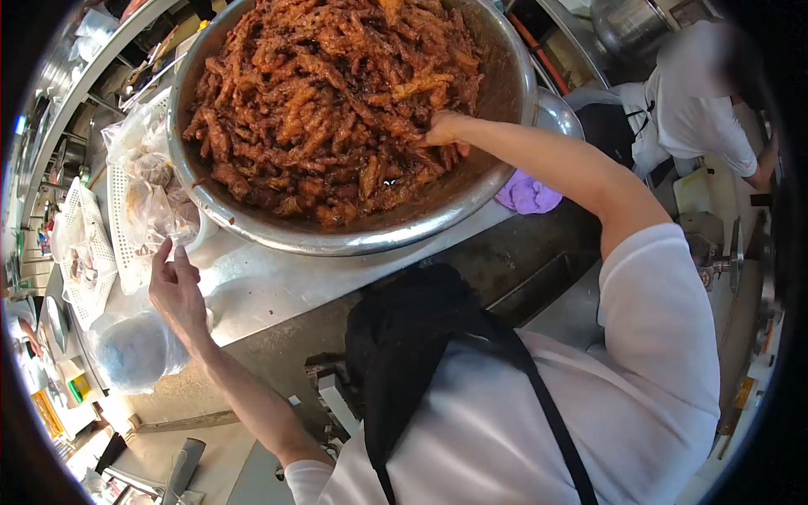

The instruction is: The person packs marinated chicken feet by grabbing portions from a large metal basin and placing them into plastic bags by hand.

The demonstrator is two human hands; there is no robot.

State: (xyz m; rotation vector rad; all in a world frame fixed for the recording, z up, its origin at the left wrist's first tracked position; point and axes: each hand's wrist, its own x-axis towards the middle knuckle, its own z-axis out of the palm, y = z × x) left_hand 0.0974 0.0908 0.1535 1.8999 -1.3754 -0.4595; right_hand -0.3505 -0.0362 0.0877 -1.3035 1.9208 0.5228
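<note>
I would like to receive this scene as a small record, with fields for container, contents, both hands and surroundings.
Container: large metal bowl
Contents: heaped, glossy reddish-brown food pieces
Right hand: inside the bowl, at the food; fingers partly hidden
Left hand: outside the bowl, fingertips close to plastic bags; contact unclear
Surroundings: purple item beside the bowl; another person in white

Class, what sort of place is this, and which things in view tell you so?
Most likely a commercial kitchen: a very large metal bowl heaped with glossy brown food, a white perforated basket holding plastic bags, and a second person nearby.
</note>
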